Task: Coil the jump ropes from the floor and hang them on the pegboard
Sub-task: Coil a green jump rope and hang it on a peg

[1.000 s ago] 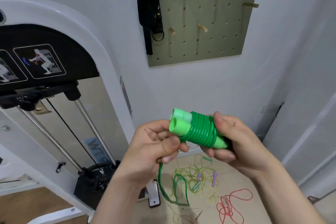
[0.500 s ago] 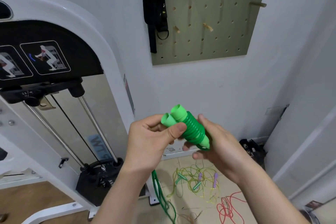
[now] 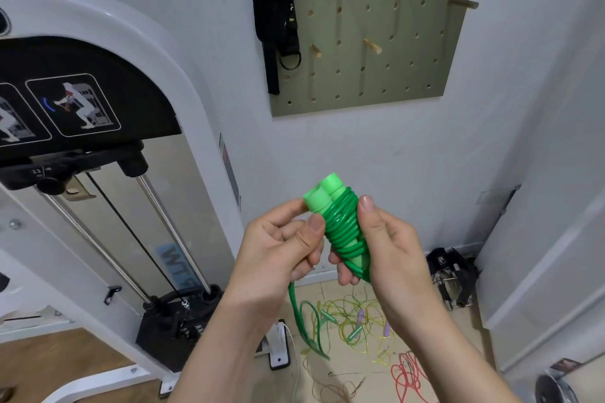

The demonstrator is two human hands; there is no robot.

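We've got the green jump rope [image 3: 343, 232] mid-frame, cord wound round its two handles. Our right hand [image 3: 386, 239] grips the bundle and our left hand [image 3: 281, 249] pinches the loose tail. The pegboard [image 3: 409, 75] up top holds black straps [image 3: 275, 10]. A yellow rope [image 3: 360, 321] and a red rope [image 3: 409, 376] lie on the floor, lower right.

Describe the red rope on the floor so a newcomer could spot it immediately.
Start at the olive pegboard on the wall and drop to the floor below. Right of the yellow-green rope tangle lies the red jump rope in loose loops. It is the only red rope there; its neighbours are yellow-green or green.
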